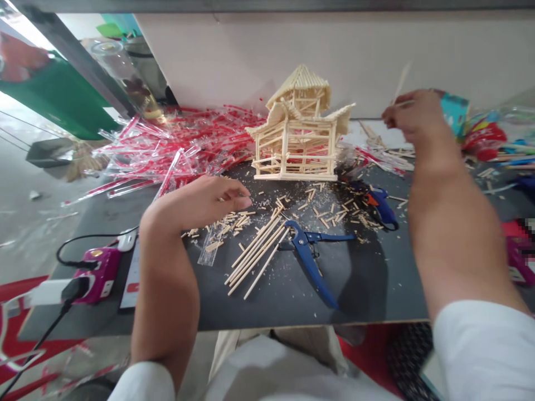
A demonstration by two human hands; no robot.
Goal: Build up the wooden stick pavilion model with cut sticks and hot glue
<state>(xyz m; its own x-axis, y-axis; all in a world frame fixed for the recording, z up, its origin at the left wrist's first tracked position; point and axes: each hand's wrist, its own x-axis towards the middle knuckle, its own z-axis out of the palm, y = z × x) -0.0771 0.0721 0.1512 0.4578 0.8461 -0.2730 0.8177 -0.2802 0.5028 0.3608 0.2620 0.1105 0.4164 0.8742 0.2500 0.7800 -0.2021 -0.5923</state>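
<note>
My right hand (pixel 418 116) is raised at the back right, closed on a thin wooden stick (pixel 402 82) that points up from the fingers and is blurred. My left hand (pixel 213 199) hovers above the left side of the table, fingers loosely bent, nothing visible in them. Below it lie small cut stick pieces (pixel 236 223). Several longer wooden sticks (pixel 254 250) lie side by side in front. Touching their far ends is a blue hand cutter (pixel 311 262), its handles spread. Behind stands a small pavilion model (pixel 295 133) built of sticks, with a pointed roof.
Red and clear plastic wrappers (pixel 200 139) heap up at the back left. A blue glue gun (pixel 382 206) lies right of the scraps. A purple power strip (pixel 98 273) with cables and a phone (pixel 131 278) sit at the left edge. A clear bottle (pixel 129 78) stands behind.
</note>
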